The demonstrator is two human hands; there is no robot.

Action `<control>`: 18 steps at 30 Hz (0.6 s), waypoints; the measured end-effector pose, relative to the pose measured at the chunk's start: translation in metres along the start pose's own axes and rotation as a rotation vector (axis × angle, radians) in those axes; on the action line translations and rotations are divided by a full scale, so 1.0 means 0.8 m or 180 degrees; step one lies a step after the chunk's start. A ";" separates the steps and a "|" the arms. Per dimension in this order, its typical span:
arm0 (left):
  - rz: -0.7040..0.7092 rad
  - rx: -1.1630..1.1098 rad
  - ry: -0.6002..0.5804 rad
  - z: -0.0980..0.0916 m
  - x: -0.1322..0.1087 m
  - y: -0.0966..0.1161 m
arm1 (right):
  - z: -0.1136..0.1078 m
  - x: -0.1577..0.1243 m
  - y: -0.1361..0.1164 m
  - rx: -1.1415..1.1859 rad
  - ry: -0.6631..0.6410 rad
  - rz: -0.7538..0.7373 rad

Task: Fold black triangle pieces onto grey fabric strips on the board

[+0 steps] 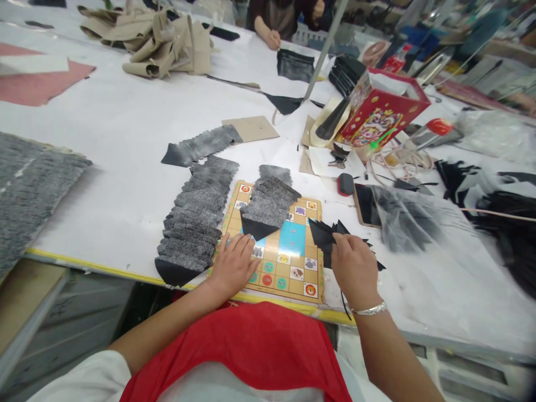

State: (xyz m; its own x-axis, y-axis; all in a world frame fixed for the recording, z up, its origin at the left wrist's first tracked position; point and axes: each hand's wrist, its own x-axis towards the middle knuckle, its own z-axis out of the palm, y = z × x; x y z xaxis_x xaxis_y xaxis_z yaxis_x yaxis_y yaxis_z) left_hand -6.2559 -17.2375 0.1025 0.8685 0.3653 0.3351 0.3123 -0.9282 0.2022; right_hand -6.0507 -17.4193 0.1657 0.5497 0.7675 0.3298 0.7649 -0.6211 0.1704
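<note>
My left hand (233, 262) lies flat with fingers stretched out on a yellow game board (288, 262) printed with animal squares. Its fingertips rest just below a fanned row of grey felt-like pieces (270, 204) with black pointed ends, laid on the board. My right hand (354, 262), wearing a silver bracelet, is closed on a bunch of black pointed pieces (324, 234) at the board's right edge. A longer overlapped row of grey pieces (195, 223) lies on the white table left of the board.
Another grey row (201, 146) and a cardboard sheet (250, 128) lie farther back. A red printed box (383, 109), a phone (366, 204) and plastic bags (404, 215) sit to the right. A beige fabric heap (154, 39) is far left. Another person's hand (274, 39) works at the far edge.
</note>
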 end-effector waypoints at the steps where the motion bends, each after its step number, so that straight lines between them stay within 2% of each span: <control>1: -0.0061 0.0029 0.0025 0.001 0.004 -0.002 | 0.002 0.004 -0.011 0.0112 0.0040 -0.0185; 5: -0.0199 0.0118 0.0092 0.001 0.017 -0.010 | 0.023 0.021 -0.094 0.0818 -0.0056 -0.1087; 7: -0.0211 0.0141 0.0092 -0.002 0.020 -0.012 | 0.037 0.032 -0.131 0.0942 -0.0168 -0.1232; 9: -0.0207 0.0164 0.0054 -0.007 0.022 -0.013 | 0.049 0.044 -0.150 0.0959 -0.0258 -0.1205; 13: -0.0170 0.0228 0.0000 -0.009 0.027 -0.014 | 0.062 0.060 -0.144 0.1632 -0.0282 -0.0885; 16: -0.0088 0.0248 0.0051 -0.004 0.034 -0.014 | 0.065 0.062 -0.131 0.2320 -0.0257 -0.0525; 18: -0.0053 0.0243 0.0062 -0.001 0.039 -0.013 | 0.065 0.061 -0.128 0.2527 -0.0261 -0.0364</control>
State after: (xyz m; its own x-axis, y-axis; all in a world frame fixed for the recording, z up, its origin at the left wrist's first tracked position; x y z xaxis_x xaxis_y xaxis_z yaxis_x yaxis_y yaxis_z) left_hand -6.2320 -17.2162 0.1116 0.8555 0.3813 0.3502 0.3558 -0.9244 0.1375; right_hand -6.0846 -17.3098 0.1159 0.4530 0.8478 0.2757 0.8112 -0.2638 -0.5219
